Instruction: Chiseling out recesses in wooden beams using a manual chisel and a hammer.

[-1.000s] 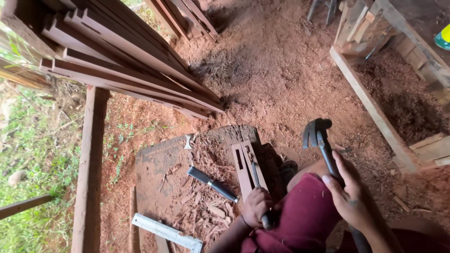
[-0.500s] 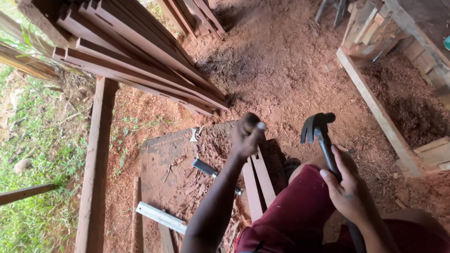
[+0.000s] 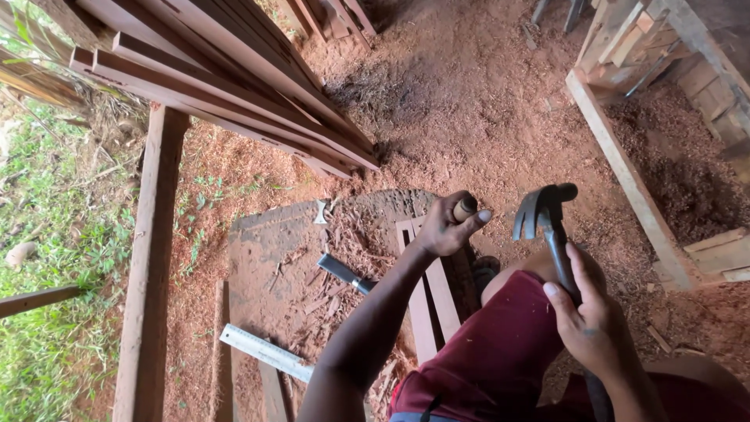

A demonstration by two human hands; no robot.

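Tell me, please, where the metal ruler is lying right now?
In the head view the metal ruler lies flat on the dusty board at lower left, below the loose chisel and just left of the left forearm, touched by neither hand.

Observed, head view. Person's left hand (image 3: 445, 227) and right hand (image 3: 590, 324): both bare, no gloves, no rings, no watch or wristband visible. Forearms bare to the bottom edge of the frame; no sleeve in view on either arm. Fingernails short and pale on the fingers (image 3: 482, 216) of the left hand. Lower body: dark red shorts (image 3: 500, 352), plain fabric with soft folds. A narrow dark strap or cord (image 3: 428, 406) shows at the waist, bottom edge. One bare knee (image 3: 539, 266) shows beyond the hem.
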